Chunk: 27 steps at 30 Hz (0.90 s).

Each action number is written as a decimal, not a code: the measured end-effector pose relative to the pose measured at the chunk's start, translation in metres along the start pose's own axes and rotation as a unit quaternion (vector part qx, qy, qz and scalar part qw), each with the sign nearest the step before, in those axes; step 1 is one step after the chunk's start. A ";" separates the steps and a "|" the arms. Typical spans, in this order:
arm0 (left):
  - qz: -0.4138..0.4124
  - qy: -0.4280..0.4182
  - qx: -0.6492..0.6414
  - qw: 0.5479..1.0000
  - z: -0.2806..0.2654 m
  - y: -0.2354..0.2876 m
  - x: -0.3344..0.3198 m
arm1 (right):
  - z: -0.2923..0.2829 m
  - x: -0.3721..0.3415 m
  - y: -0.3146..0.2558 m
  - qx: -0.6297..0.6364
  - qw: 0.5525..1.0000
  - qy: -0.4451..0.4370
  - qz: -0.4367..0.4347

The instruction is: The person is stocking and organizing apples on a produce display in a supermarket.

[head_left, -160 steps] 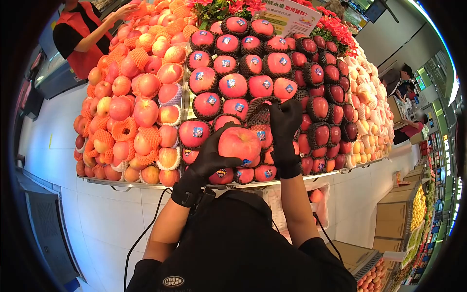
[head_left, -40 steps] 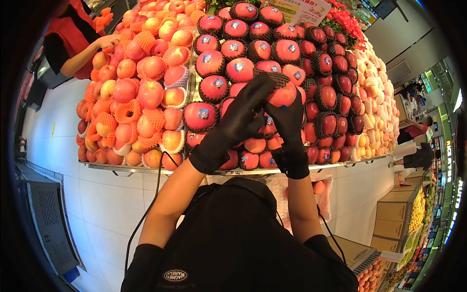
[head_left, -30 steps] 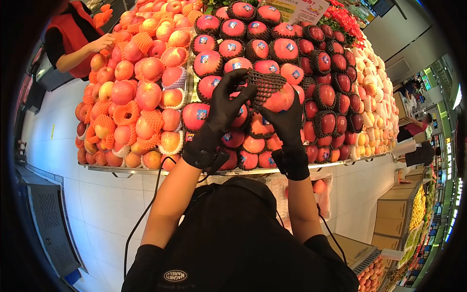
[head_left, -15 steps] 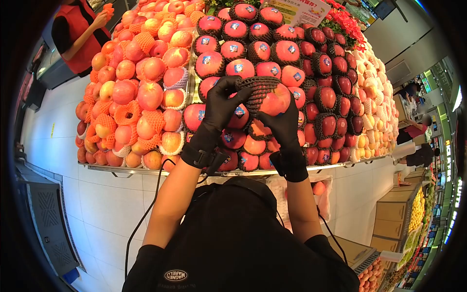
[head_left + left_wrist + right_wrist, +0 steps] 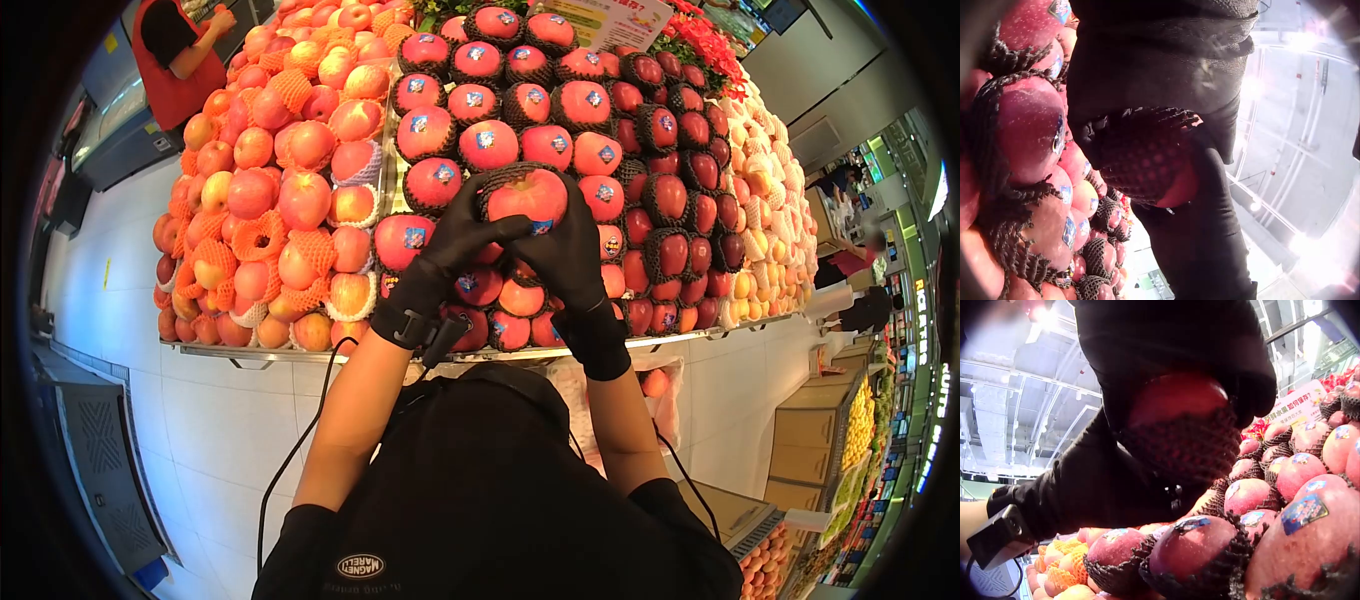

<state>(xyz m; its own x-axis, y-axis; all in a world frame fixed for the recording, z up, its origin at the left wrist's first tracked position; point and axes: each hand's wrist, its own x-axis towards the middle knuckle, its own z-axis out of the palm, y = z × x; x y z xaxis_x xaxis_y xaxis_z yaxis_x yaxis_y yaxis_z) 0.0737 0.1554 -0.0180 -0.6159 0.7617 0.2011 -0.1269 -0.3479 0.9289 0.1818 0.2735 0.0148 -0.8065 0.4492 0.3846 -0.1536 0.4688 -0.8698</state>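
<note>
Both hands, in black gloves, hold one large red apple up over the front of the display. My left hand grips it from the left side, thumb across its near face. From the right, my right hand curls round the same apple, its thumb meeting the left one. A blue sticker shows by the thumbs. The black foam net covers the lower part of the apple in the right wrist view, leaving the red top bare. In the left wrist view the netted apple sits between the two gloves.
Stickered apples in black nets stand in rows around the hands. Loose apples with orange nets are heaped on the left, darker red apples on the right. A paper sign stands behind. A person in a red vest stands back left.
Earlier the left hand held the apple bare and the right hand held the net; now the net is on it. The apple has turned sticker-side near, and the left hand has closed in.
</note>
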 end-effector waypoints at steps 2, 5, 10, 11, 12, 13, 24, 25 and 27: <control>-0.030 -0.004 -0.036 0.999 -0.009 -0.012 0.000 | -0.003 0.000 0.002 -0.033 0.999 -0.012 0.003; -0.121 0.033 -0.190 0.974 -0.011 -0.005 -0.009 | -0.017 0.003 0.007 0.062 0.994 -0.023 0.084; -0.142 0.002 -0.300 0.943 -0.016 -0.008 -0.011 | -0.018 0.010 0.000 0.134 0.982 0.073 0.113; -0.139 -0.009 -0.291 0.947 -0.017 -0.009 -0.011 | -0.015 0.011 0.006 0.137 0.981 0.070 0.119; -0.140 -0.013 -0.296 0.945 -0.017 -0.009 -0.012 | -0.014 0.012 0.004 0.130 0.982 0.064 0.125; -0.141 -0.018 -0.302 0.943 -0.017 -0.008 -0.014 | -0.013 0.014 0.002 0.122 0.982 0.058 0.130; -0.109 0.033 -0.071 0.991 -0.010 0.013 -0.020 | -0.005 0.009 0.011 -0.079 0.989 0.113 0.061; -0.101 0.040 -0.056 0.992 -0.008 0.013 -0.019 | -0.004 0.009 0.005 -0.103 0.987 0.119 0.038; -0.092 0.048 -0.050 0.993 -0.006 0.012 -0.017 | -0.002 0.006 0.003 -0.133 0.982 0.134 -0.018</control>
<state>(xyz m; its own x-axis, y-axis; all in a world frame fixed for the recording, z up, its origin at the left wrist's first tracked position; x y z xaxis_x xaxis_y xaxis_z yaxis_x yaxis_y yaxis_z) 0.0781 0.1346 -0.0126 -0.6463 0.7630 -0.0054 -0.3183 -0.2632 0.9107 0.1778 0.2795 0.0152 -0.6189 0.5955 0.5122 0.0032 0.6540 -0.7565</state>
